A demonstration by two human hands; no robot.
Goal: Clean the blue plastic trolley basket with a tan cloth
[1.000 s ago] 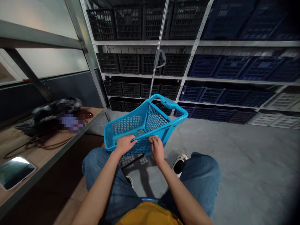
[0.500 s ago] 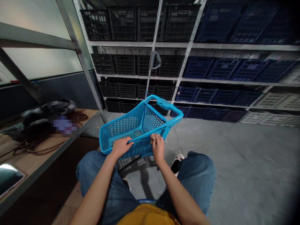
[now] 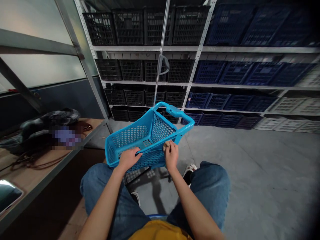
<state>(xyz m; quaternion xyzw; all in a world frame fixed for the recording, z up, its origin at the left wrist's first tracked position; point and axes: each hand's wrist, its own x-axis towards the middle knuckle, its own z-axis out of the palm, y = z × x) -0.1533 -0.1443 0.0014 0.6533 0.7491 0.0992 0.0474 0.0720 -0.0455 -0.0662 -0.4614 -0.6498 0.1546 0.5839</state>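
Note:
A bright blue perforated plastic basket (image 3: 140, 135) with a loop handle stands tilted on the grey floor between my knees. My left hand (image 3: 128, 157) is closed over its near rim, fingers hooked inside. My right hand (image 3: 171, 154) is closed on a small tan object, perhaps a cloth or sponge, pressed against the basket's near right corner. A grey metal pole (image 3: 160, 53) with a grip rises behind the basket.
Shelving with rows of black crates (image 3: 140, 23) and dark blue crates (image 3: 240, 71) fills the far wall. At the left a wooden shelf (image 3: 37, 166) carries dark clothing, straps and a tablet (image 3: 7, 196). Bare grey floor (image 3: 262, 173) spreads to the right.
My right hand has slid right along the basket's near rim toward the corner. The view has shifted slightly; my left hand keeps its hold.

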